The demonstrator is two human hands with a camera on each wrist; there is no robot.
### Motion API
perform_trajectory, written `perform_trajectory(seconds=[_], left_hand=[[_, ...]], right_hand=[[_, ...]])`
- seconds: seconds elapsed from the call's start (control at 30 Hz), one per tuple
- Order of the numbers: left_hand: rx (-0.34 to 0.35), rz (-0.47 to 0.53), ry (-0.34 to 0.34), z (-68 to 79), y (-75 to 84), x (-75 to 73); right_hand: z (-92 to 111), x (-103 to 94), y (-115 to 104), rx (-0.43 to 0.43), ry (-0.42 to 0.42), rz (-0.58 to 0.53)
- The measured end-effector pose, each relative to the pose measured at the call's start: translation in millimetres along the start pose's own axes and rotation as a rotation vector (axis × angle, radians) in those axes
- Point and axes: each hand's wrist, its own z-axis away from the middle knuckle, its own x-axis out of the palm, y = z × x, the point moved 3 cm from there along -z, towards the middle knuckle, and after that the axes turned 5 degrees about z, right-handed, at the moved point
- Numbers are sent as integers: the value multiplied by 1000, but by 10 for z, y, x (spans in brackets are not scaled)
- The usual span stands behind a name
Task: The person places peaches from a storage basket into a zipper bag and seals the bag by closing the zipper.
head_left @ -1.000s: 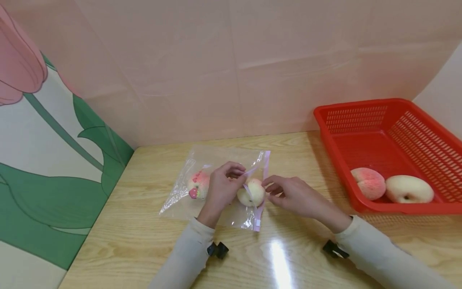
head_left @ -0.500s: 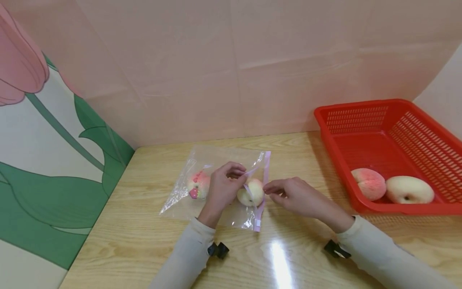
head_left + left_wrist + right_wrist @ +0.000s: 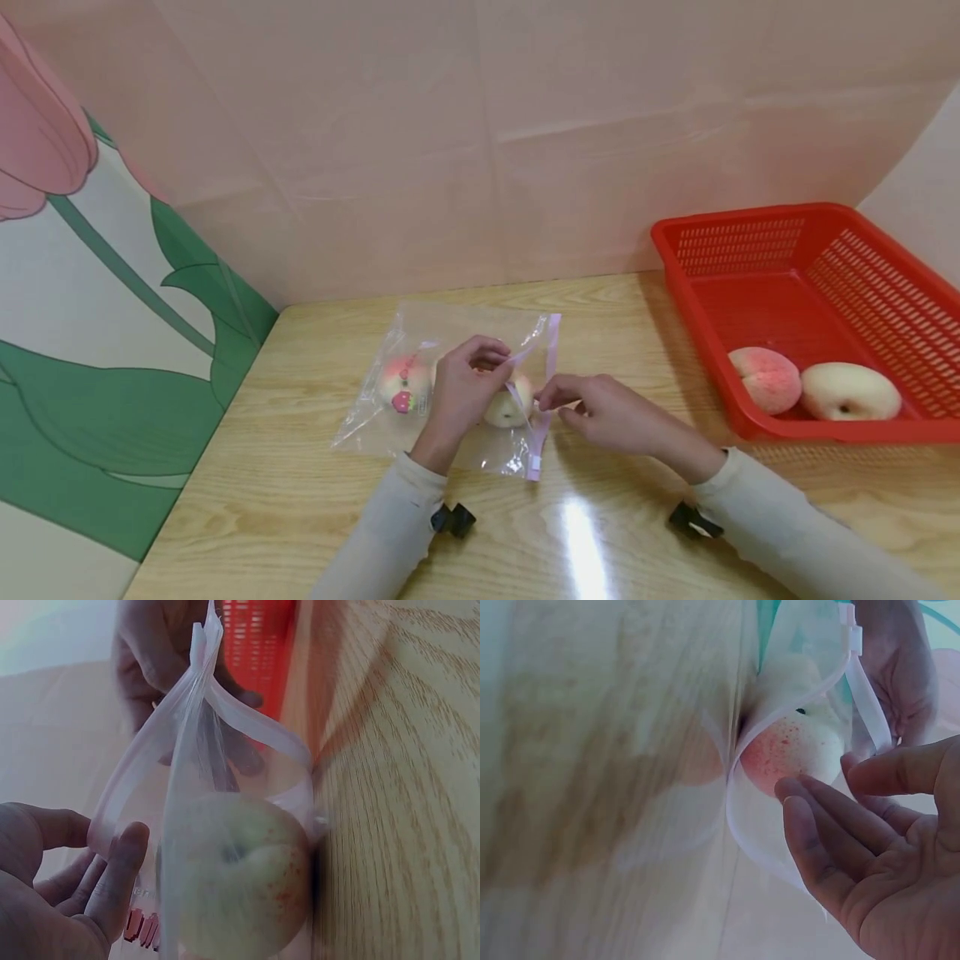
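A clear zip bag point(image 3: 468, 458) with a lilac closing strip lies on the table, mouth to the right. My left hand point(image 3: 468, 387) pinches the upper edge of that mouth between thumb and finger and holds it raised. Just inside sits a pale peach point(image 3: 507, 408) with red speckles, also seen through the plastic in the left wrist view. Farther in, a pinker peach point(image 3: 401, 383) lies behind the bag's printed strawberry. My right hand point(image 3: 607, 412) has its loosely bent fingers in the mouth, fingertips point(image 3: 789, 787) against the near peach, not gripping it.
On the right stands a red plastic basket point(image 3: 697, 333) with perforated sides. It holds a pink peach point(image 3: 767, 381) and a pale, flattened peach point(image 3: 851, 392). A draped, pinkish wall point(image 3: 480, 167) rises behind the wooden table point(image 3: 262, 500).
The near peach has shifted left, deeper into the bag, and the inner peach has moved slightly left too. My right hand has followed leftward. My left hand keeps its place on the edge.
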Motion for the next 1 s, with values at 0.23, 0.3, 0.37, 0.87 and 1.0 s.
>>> perform_trajectory(seconds=[0.23, 0.3, 0.37, 0.87, 1.0], left_hand=[[4, -28, 3, 10, 15, 3], [-5, -30, 0, 16, 14, 4], [-15, -27, -5, 18, 12, 7], [-10, 11, -13, 10, -19, 7], [-17, 14, -17, 1, -24, 17]], right_hand=[[-15, 70, 0, -33, -61, -45], [-7, 42, -10, -34, -66, -29], [12, -31, -24, -22, -59, -3], [573, -998, 129, 137, 159, 207], [798, -1266, 343, 237, 195, 265]])
